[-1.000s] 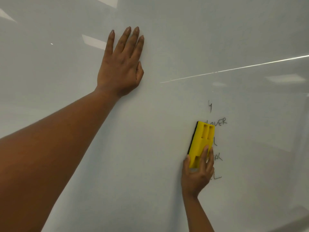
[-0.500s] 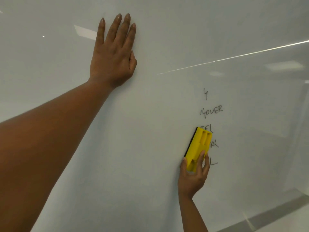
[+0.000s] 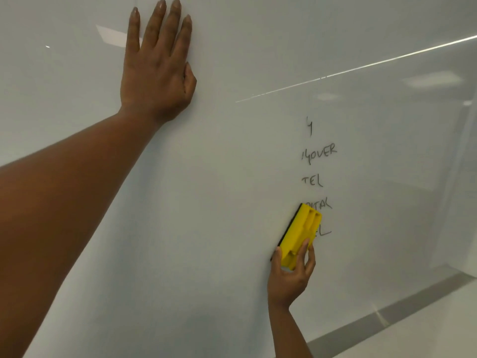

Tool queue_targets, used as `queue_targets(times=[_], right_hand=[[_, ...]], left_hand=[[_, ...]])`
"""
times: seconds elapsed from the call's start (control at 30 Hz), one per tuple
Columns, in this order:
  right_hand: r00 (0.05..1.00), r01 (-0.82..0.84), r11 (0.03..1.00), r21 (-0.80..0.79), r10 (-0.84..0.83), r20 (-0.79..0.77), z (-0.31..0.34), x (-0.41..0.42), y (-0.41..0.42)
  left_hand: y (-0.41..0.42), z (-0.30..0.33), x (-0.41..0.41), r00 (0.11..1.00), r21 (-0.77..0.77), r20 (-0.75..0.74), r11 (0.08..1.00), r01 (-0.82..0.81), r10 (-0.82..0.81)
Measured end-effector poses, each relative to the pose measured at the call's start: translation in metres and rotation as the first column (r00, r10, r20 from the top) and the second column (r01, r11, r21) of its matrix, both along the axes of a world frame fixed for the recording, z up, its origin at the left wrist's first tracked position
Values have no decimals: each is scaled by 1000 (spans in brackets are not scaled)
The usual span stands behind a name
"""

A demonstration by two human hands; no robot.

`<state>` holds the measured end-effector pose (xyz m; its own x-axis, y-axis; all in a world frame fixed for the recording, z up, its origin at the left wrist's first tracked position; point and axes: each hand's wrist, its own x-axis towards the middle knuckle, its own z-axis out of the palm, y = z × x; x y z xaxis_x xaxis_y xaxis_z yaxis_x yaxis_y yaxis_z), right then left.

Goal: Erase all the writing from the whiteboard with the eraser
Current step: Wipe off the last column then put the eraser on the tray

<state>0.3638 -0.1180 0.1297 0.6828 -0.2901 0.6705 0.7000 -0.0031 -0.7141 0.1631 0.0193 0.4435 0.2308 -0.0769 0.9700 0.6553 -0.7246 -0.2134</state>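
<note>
Most of the whiteboard [image 3: 232, 202] reads as bare, so the erasing is judged well along, though 5 short lines of writing [image 3: 318, 153] are left in a column at the right, the lowest 2 partly covered. The yellow eraser [image 3: 300, 235], a moulded block with a black pad along its edge, is pressed against the board over those lower lines. It is clamped at its lower end by the right hand [image 3: 293, 275]. The left hand [image 3: 157, 65] is laid flat against the board, fingers straight and close together.
</note>
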Motion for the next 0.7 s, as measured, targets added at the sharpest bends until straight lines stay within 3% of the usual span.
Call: queue_targets(times=[0.1,0.2,0.4,0.57,0.7], right_hand=[[981,40,993,109,-18,-192,12,7,1],[900,36,968,247,76,-429,40,3,9],[1000,1,996,87,1,-29,31,-21,18],[995,4,997,73,3,-95,-6,-7,8],[948,21,980,195,42,-315,4,1,-1]], left_hand=[[-1,-1,1,1000,0,-5,1000,-4,4],[-1,-1,1,1000,1,1,1000,-1,1],[-1,-3,0,1000,-8,6,1000,10,-10],[-1,-4,1,1000,-10,0,1000,11,-11],[-3,-5,0,1000,-9,-2,1000,8,-8]])
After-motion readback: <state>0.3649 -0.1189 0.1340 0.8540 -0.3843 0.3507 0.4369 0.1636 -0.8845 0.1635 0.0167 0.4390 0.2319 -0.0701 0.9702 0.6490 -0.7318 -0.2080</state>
